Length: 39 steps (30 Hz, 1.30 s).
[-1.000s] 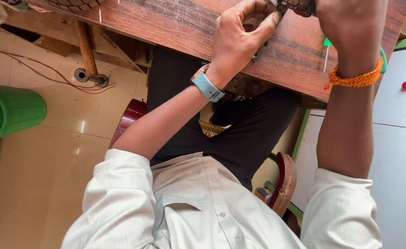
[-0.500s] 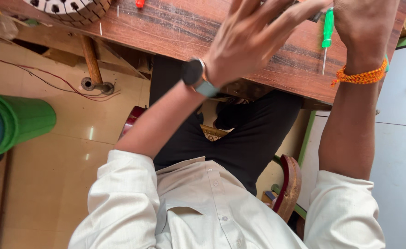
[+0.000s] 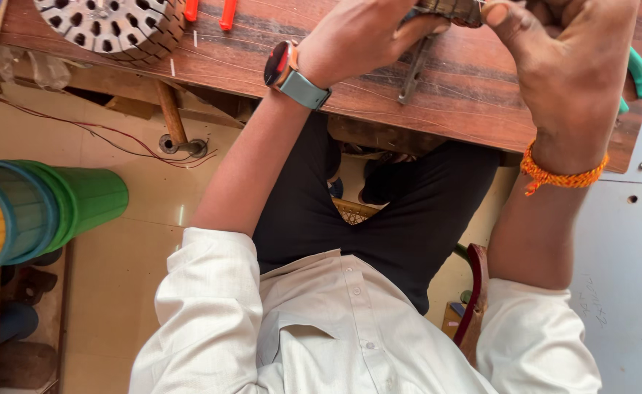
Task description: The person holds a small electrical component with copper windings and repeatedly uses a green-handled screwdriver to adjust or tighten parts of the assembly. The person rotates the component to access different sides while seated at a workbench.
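Observation:
My left hand [image 3: 364, 36], with a watch on its wrist, is closed on a small dark metal part [image 3: 448, 10] at the top edge of the view. My right hand [image 3: 562, 66], with an orange thread band on the wrist, grips the same part from the other side, its thumb pressed on it. Both hands hover over the wooden tabletop [image 3: 467, 102]. A grey metal tool [image 3: 412, 73] lies on the table just under my left fingers. A green tool handle [image 3: 638, 73] shows behind my right hand. The part is largely cut off by the frame.
A round slotted metal disc [image 3: 109, 25] and orange-handled tools [image 3: 208, 13] lie on the table's left. Stacked green and blue plastic tubs [image 3: 43, 211] stand on the floor at left, beside thin wires [image 3: 116, 135]. A white panel [image 3: 627, 255] is at right.
My left hand has rolled over so the watch face shows, and its fingers have closed on the metal part. The view has shifted, bringing the slotted disc further into sight.

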Each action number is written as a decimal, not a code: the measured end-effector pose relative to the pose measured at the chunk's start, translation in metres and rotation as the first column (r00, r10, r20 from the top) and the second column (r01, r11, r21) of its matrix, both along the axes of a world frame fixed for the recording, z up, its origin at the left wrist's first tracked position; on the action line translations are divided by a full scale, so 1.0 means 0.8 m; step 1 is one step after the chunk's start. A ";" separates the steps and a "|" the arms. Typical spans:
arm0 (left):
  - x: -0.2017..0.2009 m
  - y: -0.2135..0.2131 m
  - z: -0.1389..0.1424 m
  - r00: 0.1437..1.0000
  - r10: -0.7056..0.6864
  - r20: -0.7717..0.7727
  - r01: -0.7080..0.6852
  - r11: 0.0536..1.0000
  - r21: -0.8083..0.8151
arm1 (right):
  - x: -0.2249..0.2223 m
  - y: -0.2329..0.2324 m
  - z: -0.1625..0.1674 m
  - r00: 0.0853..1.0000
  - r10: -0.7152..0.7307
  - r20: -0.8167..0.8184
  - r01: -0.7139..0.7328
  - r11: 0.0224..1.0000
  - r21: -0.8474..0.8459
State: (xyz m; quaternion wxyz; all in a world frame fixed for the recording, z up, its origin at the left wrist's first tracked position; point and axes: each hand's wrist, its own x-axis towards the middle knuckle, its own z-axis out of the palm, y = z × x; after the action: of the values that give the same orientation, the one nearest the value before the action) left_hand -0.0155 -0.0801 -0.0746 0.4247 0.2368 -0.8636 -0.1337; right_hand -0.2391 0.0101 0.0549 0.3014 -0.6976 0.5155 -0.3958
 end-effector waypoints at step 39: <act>0.019 0.011 0.065 0.983 -0.104 -0.150 0.106 0.994 0.003 | 0.070 0.018 -0.096 0.962 -0.258 -0.083 0.210 0.904 -0.372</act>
State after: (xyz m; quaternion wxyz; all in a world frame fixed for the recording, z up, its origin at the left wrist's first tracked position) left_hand 0.0001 -0.0713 -0.0228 0.4795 0.1826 -0.8397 -0.1780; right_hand -0.1830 0.0242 -0.0217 0.0846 -0.6981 0.5332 -0.4702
